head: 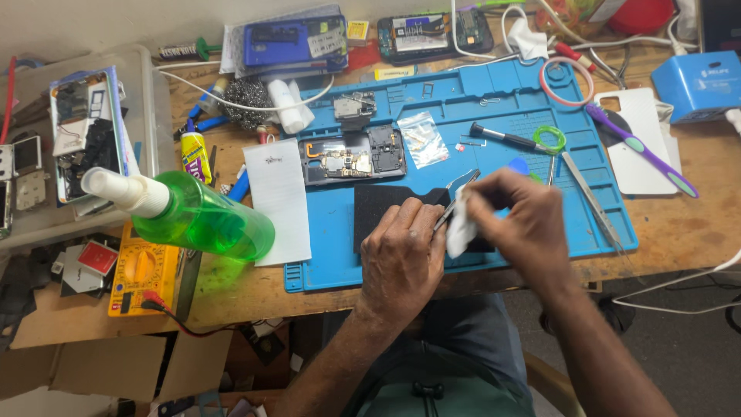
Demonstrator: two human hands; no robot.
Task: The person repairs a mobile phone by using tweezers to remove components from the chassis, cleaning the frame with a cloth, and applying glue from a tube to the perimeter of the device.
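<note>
The left hand (401, 259) has its grip closed on metal tweezers (455, 199), tips raised toward the far edge. The right hand (517, 224) pinches a white cloth (461, 229) against them. Both hover over a black pad (382, 208) on the blue mat (494, 100) near the surface's front edge. An opened phone (351, 160) lies beyond, a green spray bottle (193, 216) toward the left edge.

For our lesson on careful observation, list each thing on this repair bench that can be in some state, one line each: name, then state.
opened phone: back off, circuit boards exposed
green spray bottle: lying on its side, capped
tweezers: gripped in left hand
white cloth: pinched in right hand, against the tweezers
small plastic bag: lying flat on blue mat
yellow multimeter: red lead plugged in
</note>
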